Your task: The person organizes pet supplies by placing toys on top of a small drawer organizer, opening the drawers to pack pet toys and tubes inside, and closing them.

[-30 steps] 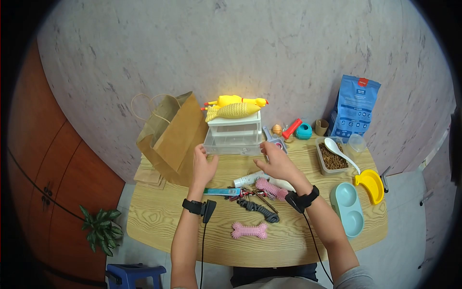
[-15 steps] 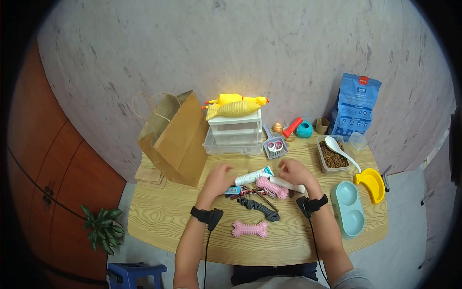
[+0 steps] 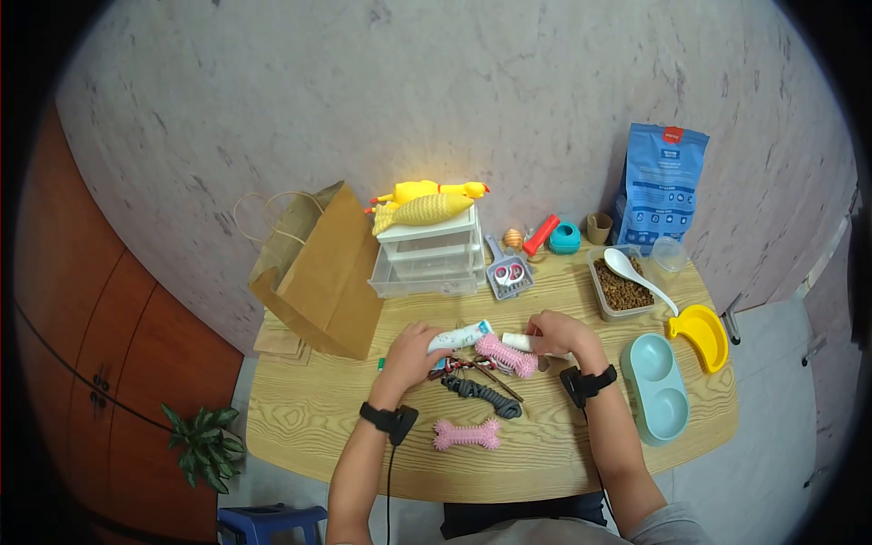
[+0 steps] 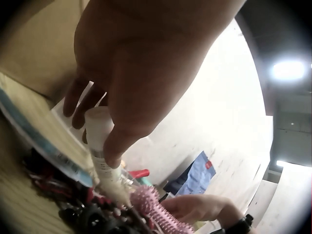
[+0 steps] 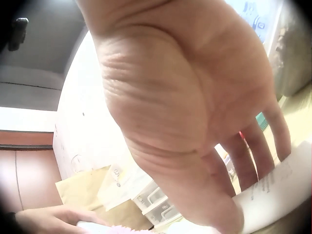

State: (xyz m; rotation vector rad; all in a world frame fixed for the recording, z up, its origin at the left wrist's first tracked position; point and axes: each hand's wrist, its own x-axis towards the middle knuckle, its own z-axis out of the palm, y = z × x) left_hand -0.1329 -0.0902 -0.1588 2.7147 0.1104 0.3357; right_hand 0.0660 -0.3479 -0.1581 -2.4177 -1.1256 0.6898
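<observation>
Plainly, the left hand [image 3: 413, 352] pinches a patterned tube [image 3: 461, 336] slanting away rightward. The right hand [image 3: 559, 333] grips a white tube [image 3: 517, 341]

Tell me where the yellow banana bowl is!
In the head view, the banana bowl is at the right edge of the table, beside the blue double bowl.
</observation>
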